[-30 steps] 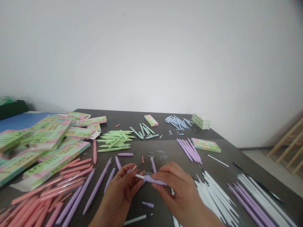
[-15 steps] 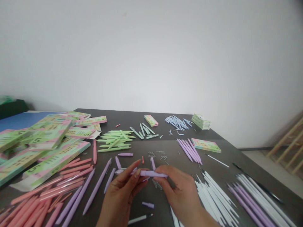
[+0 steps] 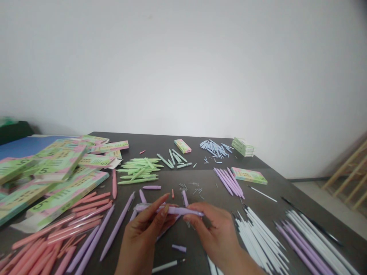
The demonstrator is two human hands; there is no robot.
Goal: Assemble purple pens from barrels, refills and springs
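At lower left of the frame lie pink pens (image 3: 51,236) beside green boxes (image 3: 57,179). Low in the centre, the left hand (image 3: 145,233) and right hand (image 3: 213,233) pinch a purple pen (image 3: 172,210) level between them, seemingly joined though blurred. White refills (image 3: 258,233) lie at lower right.

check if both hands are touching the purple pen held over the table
Touching. The head view shows the left hand pinching the purple pen near its middle, and the right hand with fingertips closed on its right end.
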